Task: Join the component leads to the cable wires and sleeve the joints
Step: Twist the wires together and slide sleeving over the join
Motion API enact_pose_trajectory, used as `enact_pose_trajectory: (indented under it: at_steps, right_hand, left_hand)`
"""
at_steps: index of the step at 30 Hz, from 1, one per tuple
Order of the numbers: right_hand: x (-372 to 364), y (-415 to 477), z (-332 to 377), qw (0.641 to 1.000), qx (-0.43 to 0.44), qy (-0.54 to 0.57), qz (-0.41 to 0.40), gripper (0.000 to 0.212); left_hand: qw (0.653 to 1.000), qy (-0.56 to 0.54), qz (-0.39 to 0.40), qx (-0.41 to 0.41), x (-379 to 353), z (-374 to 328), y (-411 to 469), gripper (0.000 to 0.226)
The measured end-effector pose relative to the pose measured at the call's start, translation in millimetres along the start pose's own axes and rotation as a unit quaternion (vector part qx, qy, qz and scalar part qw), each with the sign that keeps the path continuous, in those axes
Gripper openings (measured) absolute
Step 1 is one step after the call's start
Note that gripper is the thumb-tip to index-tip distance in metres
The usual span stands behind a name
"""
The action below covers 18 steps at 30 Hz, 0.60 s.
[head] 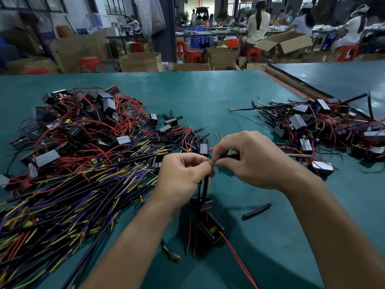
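Observation:
My left hand point(183, 174) pinches the top ends of thin black and red leads point(205, 184) that rise from a black box component point(208, 226) hanging just above the green table point(229, 97). My right hand point(250, 159) meets it fingertip to fingertip and pinches the same joint, with a black cable end point(233, 155) held under its fingers. Long red leads point(235, 253) trail from the component toward me. What lies between the fingertips is hidden.
A big pile of black cables with yellow and blue wires point(73, 195) fills the left. Behind it are box components with red leads point(87, 122) and loose black sleeves point(177, 134). Joined assemblies point(323, 126) lie at the right. One sleeve point(257, 211) lies alone near my right forearm.

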State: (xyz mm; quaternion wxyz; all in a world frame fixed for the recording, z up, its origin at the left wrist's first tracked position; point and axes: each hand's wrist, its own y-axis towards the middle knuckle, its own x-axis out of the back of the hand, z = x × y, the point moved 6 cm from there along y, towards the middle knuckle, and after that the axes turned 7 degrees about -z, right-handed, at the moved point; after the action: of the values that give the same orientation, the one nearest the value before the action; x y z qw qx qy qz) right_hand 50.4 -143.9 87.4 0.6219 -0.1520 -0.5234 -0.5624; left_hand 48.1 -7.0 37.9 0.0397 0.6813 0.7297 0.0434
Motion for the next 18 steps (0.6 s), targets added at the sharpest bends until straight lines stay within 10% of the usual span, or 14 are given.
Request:
enact_pose_trajectory:
  at_steps: [8,18]
  right_hand:
    - [-5.7,-3.6,-11.4,0.992,-0.054,0.039,0.108,0.023]
    - [3.0,-0.7,-7.2,0.998,-0.027,0.052,0.009,0.010]
  left_hand:
    - [0.932,0.233,-0.032,-0.275,-4.7,-21.6,-17.4,0.004]
    - [0.999,0.028,0.010,-0.014,-1.4,-1.6,-2.4,0.027]
